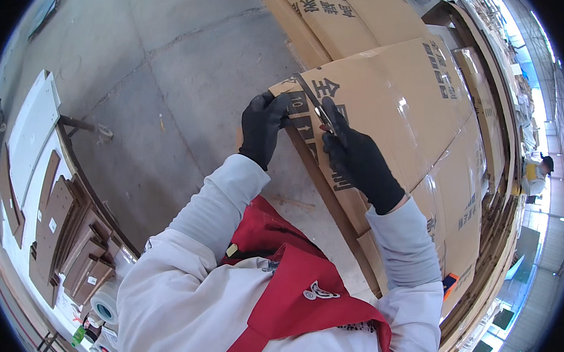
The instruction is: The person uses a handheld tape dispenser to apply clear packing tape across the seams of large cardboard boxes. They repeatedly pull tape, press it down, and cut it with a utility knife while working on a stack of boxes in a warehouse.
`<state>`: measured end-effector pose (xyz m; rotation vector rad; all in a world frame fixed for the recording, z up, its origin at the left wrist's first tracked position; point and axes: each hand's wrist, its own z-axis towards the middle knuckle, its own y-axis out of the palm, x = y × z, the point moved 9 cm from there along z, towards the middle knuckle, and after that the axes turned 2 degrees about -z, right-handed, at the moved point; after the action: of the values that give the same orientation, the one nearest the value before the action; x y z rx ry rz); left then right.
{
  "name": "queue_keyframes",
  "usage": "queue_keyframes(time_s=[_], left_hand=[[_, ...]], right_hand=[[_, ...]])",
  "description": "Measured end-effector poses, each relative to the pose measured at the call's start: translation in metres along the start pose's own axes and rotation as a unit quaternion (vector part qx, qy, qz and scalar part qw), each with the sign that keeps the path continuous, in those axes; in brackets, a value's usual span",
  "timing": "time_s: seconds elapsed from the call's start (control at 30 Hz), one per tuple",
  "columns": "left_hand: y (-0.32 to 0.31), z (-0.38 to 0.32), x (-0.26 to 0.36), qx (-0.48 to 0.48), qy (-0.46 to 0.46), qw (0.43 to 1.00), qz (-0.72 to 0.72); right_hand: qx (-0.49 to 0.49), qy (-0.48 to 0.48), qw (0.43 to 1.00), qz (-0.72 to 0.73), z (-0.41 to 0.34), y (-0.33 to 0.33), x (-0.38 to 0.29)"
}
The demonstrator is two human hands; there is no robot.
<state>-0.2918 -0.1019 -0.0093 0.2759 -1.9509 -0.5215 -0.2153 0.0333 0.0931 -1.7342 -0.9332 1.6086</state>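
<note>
Before me lies a large brown cardboard sheet (393, 85) with black printing and patches of shiny clear tape. My left hand (264, 125), in a black glove, pinches a corner flap (285, 86) of this cardboard at its left edge. In my right hand (359, 156), also gloved in black, is a narrow cutting tool (317, 100) with a long dark blade and a silver part near the fingers. Its blade lies across the cardboard beside the pinched corner. Whether it is a knife or scissors, I cannot tell.
On the left, a white-topped table (27, 252) bears brown panels (57, 226) and tape rolls (105, 306). More printed cardboard (334, 15) lies beyond. An orange and blue object (449, 284) rests by my right forearm. A person (534, 175) stands far right.
</note>
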Motion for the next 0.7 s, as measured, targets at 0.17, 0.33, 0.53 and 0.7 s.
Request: queue_keyframes(time_s=[0.17,0.33,0.53,0.7], left_hand=[[-0.002,0.0,-0.004,-0.006,-0.023,0.999,0.046],[-0.008,0.004,0.002,-0.005,0.002,0.996,0.092],[-0.012,0.01,0.007,0.018,0.038,0.987,0.156],[-0.01,0.007,0.021,0.026,0.057,0.977,0.203]], right_hand=[[-0.067,0.01,0.997,-0.021,-0.002,-0.001,-0.011],[-0.062,-0.045,0.995,-0.061,-0.005,-0.006,-0.023],[-0.021,-0.133,0.978,-0.159,0.005,-0.009,-0.042],[-0.091,-0.075,0.982,-0.149,0.001,-0.011,-0.034]])
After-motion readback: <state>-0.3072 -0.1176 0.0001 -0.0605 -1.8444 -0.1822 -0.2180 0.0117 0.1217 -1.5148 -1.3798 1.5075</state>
